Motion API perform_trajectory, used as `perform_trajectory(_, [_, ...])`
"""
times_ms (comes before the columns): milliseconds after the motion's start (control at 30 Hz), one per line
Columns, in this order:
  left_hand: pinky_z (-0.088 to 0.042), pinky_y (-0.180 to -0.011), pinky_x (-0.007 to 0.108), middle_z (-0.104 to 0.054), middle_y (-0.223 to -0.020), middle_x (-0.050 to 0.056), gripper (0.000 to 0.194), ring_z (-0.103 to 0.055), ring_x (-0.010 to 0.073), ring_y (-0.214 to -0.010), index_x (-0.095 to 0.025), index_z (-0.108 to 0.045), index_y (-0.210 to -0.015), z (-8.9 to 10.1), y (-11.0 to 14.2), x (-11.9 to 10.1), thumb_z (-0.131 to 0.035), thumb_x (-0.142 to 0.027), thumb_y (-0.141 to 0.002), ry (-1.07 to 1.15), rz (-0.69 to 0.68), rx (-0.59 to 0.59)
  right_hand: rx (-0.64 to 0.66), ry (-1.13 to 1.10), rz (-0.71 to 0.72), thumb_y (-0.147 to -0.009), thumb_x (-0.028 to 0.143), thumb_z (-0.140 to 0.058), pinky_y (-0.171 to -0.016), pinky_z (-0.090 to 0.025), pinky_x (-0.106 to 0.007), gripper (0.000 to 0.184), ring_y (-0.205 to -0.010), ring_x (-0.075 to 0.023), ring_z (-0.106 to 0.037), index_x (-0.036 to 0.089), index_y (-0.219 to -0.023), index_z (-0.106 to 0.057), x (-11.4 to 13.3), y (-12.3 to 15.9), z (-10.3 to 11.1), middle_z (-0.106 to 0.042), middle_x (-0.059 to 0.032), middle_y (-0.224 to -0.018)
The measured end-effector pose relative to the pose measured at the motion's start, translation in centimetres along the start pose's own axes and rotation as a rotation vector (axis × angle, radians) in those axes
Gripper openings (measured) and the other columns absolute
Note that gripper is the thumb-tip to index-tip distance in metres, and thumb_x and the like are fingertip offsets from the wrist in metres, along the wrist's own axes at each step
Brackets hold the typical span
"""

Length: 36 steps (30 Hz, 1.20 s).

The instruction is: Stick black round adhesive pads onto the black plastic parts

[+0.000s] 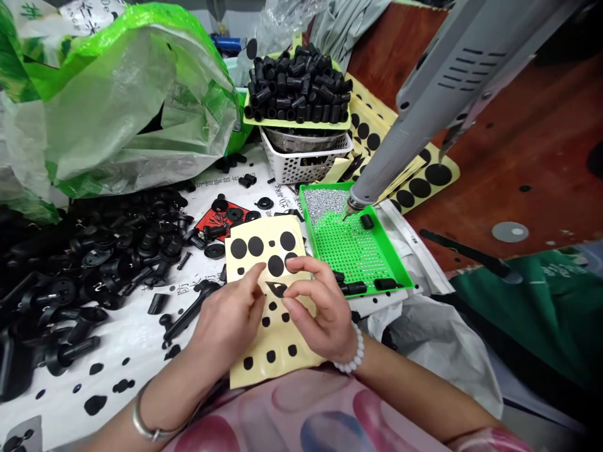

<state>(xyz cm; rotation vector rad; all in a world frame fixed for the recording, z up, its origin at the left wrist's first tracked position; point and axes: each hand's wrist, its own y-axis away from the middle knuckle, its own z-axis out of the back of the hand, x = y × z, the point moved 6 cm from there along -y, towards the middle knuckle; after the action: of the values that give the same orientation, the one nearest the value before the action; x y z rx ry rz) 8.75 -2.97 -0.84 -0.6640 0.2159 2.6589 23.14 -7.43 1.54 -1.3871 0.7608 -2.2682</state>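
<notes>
A pale yellow backing sheet [249, 370] carries rows of black round pads and small black squarish pieces. It lies in front of me, under both hands. Between the thumb and index finger of my right hand [325, 314] is a black round sticker pad [277, 289], tilted up from the sheet; the fingertips partly cover it. My left hand [228, 317] is closed at the sheet's left side, its index finger and thumb near that pad. Whatever its curled fingers hold is hidden.
A green tray [405, 276] with small metal screws and black tubes stands right, below a grey hanging electric screwdriver [400, 132]. Black plastic parts [103, 251] pile up left. Behind, a yellow tray [301, 124] heaped with black sleeves sits over a white basket [287, 166].
</notes>
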Motion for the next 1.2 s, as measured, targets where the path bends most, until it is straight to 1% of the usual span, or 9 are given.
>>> perform_trajectory(67, [-0.05, -0.065, 0.035, -0.07, -0.086, 0.009, 0.048, -0.067, 0.0258, -0.079, -0.014, -0.05, -0.131, -1.2, -0.2, -0.6, -0.044, -0.011, -0.083, -0.257, -0.044, 0.049, 0.013, -0.024, -0.012, -0.083, 0.012, -0.053, -0.088, -0.052, -0.042, 0.013, -0.106, -0.0224, -0.057, 0.021, -0.092, -0.056, -0.3, 0.2, -0.1, -0.054, -0.0122, -0.113])
perform_trajectory(167, [-0.051, -0.068, 0.033, -0.067, -0.091, 0.012, 0.054, -0.066, 0.0258, -0.086, -0.011, -0.046, -0.134, -2.2, -0.6, -1.3, -0.04, -0.003, -0.082, -0.436, -0.102, 0.081, 0.047, -0.077, -0.013, -0.083, 0.011, -0.053, -0.084, -0.054, -0.038, 0.015, -0.099, -0.02, -0.059, 0.02, -0.093, -0.057, -0.3, 0.6, -0.4, -0.054, -0.0124, -0.113])
perform_trajectory(400, [-0.052, -0.058, 0.033, -0.057, -0.112, 0.016, 0.056, -0.067, 0.024, -0.075, -0.013, -0.037, -0.14, -1.7, -1.0, -1.0, -0.04, -0.008, -0.084, -0.402, -0.022, 0.077, -0.051, -0.146, -0.094, -0.085, 0.011, -0.051, -0.082, -0.054, -0.039, 0.015, -0.096, -0.0195, -0.061, 0.021, -0.094, -0.056, -0.4, 1.1, 0.3, -0.054, -0.0122, -0.115])
perform_trajectory(633, [-0.053, -0.072, 0.037, -0.065, -0.091, 0.01, 0.033, -0.065, 0.0235, -0.081, -0.012, -0.053, -0.119, -0.3, -0.4, -0.3, -0.041, -0.014, -0.089, -0.048, -0.119, -0.115, -0.092, -0.261, -0.257, -0.087, 0.013, -0.052, -0.094, -0.047, -0.045, 0.012, -0.109, -0.0223, -0.056, 0.023, -0.092, -0.057, -1.1, 1.1, 1.3, -0.058, -0.0088, -0.106])
perform_trajectory(800, [-0.052, -0.074, 0.03, -0.067, -0.096, 0.008, 0.028, -0.064, 0.0162, -0.079, -0.016, -0.056, -0.114, 3.2, 0.7, 0.4, -0.044, -0.016, -0.089, 0.075, -0.11, -0.273, -0.045, -0.213, -0.321, -0.088, 0.015, -0.053, -0.097, -0.043, -0.043, 0.009, -0.115, -0.0225, -0.053, 0.023, -0.085, -0.057, -1.3, 0.8, 1.6, -0.057, -0.0103, -0.116])
perform_trajectory(933, [-0.051, -0.076, 0.03, -0.065, -0.1, 0.009, 0.034, -0.06, 0.0167, -0.084, -0.015, -0.055, -0.116, 5.9, 2.0, -0.8, -0.059, -0.022, -0.083, 0.388, -0.239, -0.281, 0.102, -0.331, -0.387, -0.088, 0.023, -0.056, -0.095, -0.047, -0.037, 0.005, -0.119, -0.0226, -0.053, 0.024, -0.084, -0.058, -1.9, 0.5, -0.1, -0.059, -0.0093, -0.121])
perform_trajectory(1033, [-0.051, -0.08, 0.03, -0.065, -0.099, 0.01, 0.033, -0.06, 0.0175, -0.088, -0.014, -0.058, -0.11, 5.9, 2.4, -1.9, -0.065, -0.02, -0.079, 0.585, -0.306, -0.229, 0.224, -0.469, -0.464, -0.089, 0.028, -0.056, -0.091, -0.05, -0.035, 0.007, -0.115, -0.0225, -0.059, 0.024, -0.083, -0.059, -2.2, 0.6, -1.9, -0.06, -0.0077, -0.121])
perform_trajectory(1100, [-0.051, -0.075, 0.028, -0.067, -0.09, 0.008, 0.019, -0.061, 0.0159, -0.08, -0.014, -0.061, -0.098, 5.1, 2.4, -2.1, -0.063, -0.017, -0.079, 0.67, -0.271, -0.215, 0.254, -0.491, -0.487, -0.089, 0.029, -0.055, -0.089, -0.052, -0.034, 0.01, -0.11, -0.0218, -0.062, 0.024, -0.082, -0.059, -2.4, 0.7, -2.7, -0.061, -0.0069, -0.119])
perform_trajectory(1200, [-0.049, -0.063, 0.024, -0.066, -0.074, 0.005, 0.007, -0.059, 0.0132, -0.066, -0.015, -0.062, -0.082, 3.6, 2.0, -1.6, -0.058, -0.012, -0.078, 0.711, -0.185, -0.24, 0.198, -0.319, -0.404, -0.088, 0.027, -0.056, -0.09, -0.05, -0.036, 0.006, -0.112, -0.0228, -0.06, 0.024, -0.083, -0.059, -2.3, 0.4, -2.7, -0.06, -0.0076, -0.116])
